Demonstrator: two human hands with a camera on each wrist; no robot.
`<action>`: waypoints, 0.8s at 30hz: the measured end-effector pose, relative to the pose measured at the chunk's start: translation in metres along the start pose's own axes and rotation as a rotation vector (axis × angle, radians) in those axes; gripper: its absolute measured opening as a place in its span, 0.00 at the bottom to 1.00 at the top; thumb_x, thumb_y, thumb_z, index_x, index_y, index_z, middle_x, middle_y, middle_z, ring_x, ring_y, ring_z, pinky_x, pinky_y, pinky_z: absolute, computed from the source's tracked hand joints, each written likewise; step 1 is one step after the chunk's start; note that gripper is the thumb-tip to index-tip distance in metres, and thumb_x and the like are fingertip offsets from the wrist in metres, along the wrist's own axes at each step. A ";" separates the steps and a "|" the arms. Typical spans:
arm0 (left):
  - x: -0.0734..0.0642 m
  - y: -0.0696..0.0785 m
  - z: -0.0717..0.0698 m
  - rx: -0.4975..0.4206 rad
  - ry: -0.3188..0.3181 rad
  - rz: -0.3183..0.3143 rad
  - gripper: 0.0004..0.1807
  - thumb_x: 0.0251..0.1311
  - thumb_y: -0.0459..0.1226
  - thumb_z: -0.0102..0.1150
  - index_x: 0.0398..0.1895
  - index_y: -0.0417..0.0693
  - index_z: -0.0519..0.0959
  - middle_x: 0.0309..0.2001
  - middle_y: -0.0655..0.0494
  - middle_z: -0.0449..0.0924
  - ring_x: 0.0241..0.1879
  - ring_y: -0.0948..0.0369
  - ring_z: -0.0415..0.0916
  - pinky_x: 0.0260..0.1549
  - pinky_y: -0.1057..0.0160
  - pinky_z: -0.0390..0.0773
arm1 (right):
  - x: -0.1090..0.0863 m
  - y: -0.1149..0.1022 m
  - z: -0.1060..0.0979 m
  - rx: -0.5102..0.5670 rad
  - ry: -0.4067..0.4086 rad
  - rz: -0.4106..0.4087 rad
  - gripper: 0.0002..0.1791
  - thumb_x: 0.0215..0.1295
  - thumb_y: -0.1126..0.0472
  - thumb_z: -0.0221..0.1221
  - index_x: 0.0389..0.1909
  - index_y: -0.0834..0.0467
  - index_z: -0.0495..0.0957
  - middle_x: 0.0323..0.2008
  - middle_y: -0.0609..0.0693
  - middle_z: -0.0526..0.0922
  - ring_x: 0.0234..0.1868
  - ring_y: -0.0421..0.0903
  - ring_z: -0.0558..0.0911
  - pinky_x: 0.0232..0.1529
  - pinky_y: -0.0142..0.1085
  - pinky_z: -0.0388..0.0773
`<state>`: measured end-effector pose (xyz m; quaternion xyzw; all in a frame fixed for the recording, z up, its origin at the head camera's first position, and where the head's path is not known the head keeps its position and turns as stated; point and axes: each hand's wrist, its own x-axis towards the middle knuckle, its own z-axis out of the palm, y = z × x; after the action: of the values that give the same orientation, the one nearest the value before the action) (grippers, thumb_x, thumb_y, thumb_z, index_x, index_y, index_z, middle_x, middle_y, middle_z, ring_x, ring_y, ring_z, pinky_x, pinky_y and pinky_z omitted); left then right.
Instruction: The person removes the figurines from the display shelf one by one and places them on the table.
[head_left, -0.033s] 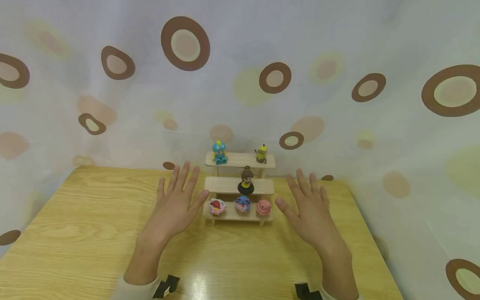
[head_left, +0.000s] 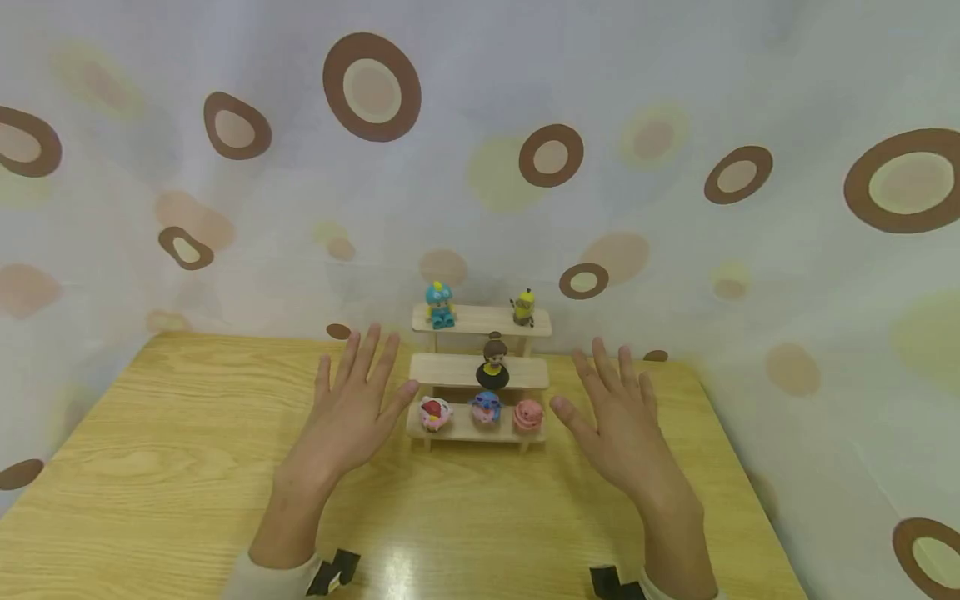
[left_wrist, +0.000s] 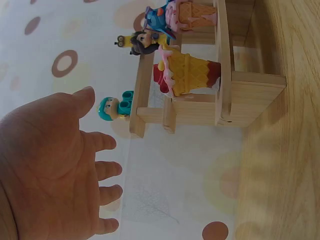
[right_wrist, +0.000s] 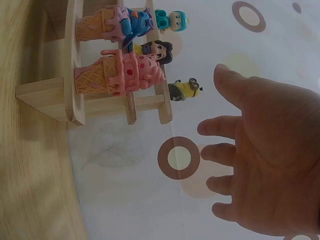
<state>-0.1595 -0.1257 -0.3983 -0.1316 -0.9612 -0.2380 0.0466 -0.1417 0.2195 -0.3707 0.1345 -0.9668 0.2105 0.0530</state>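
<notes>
A three-tier wooden display stand (head_left: 480,371) holds several small figures. On its top tier sit a teal-hatted doll (head_left: 440,307) at left and a yellow minion figure (head_left: 523,308) at right. The middle tier bears a brown-haired doll (head_left: 493,362). Along the bottom tier are a pink-and-red ice-cream cone figure (left_wrist: 182,72), a blue figure on a cone (right_wrist: 135,22) and a pink ice-cream cone figure (right_wrist: 125,72). To the stand's left, my left hand (head_left: 345,417) is spread, palm down, holding nothing. My right hand (head_left: 622,425), likewise spread and holding nothing, is at its right side.
The stand is near the back edge of a wood-grain table (head_left: 180,467). Behind the table hangs a pale cloth (head_left: 450,208) patterned with brown rings, which also borders the table at the right. Black straps or clips (head_left: 333,573) show at the wrists.
</notes>
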 end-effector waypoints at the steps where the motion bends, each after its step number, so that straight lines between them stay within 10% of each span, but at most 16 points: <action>1: 0.001 0.001 0.001 -0.009 0.000 0.002 0.43 0.81 0.65 0.32 0.88 0.52 0.42 0.87 0.49 0.29 0.84 0.46 0.23 0.76 0.27 0.30 | -0.001 0.001 0.000 -0.004 0.002 0.002 0.44 0.82 0.34 0.47 0.85 0.58 0.52 0.85 0.60 0.41 0.84 0.65 0.31 0.78 0.70 0.30; 18: 0.002 -0.005 0.011 -0.056 0.012 0.014 0.42 0.83 0.62 0.34 0.87 0.50 0.44 0.87 0.45 0.35 0.85 0.43 0.28 0.76 0.27 0.34 | -0.004 0.001 0.000 0.068 0.004 -0.021 0.43 0.81 0.37 0.51 0.84 0.59 0.53 0.85 0.62 0.43 0.83 0.70 0.38 0.77 0.72 0.37; 24: 0.017 -0.019 0.020 -0.486 0.057 0.060 0.39 0.85 0.58 0.29 0.88 0.52 0.38 0.87 0.51 0.32 0.85 0.46 0.31 0.79 0.33 0.40 | 0.005 -0.002 0.009 0.190 -0.031 -0.078 0.41 0.79 0.38 0.56 0.83 0.53 0.60 0.84 0.57 0.53 0.81 0.66 0.57 0.74 0.71 0.58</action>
<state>-0.1813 -0.1288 -0.4216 -0.1606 -0.8697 -0.4642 0.0478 -0.1466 0.2130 -0.3768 0.1796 -0.9372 0.2970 0.0334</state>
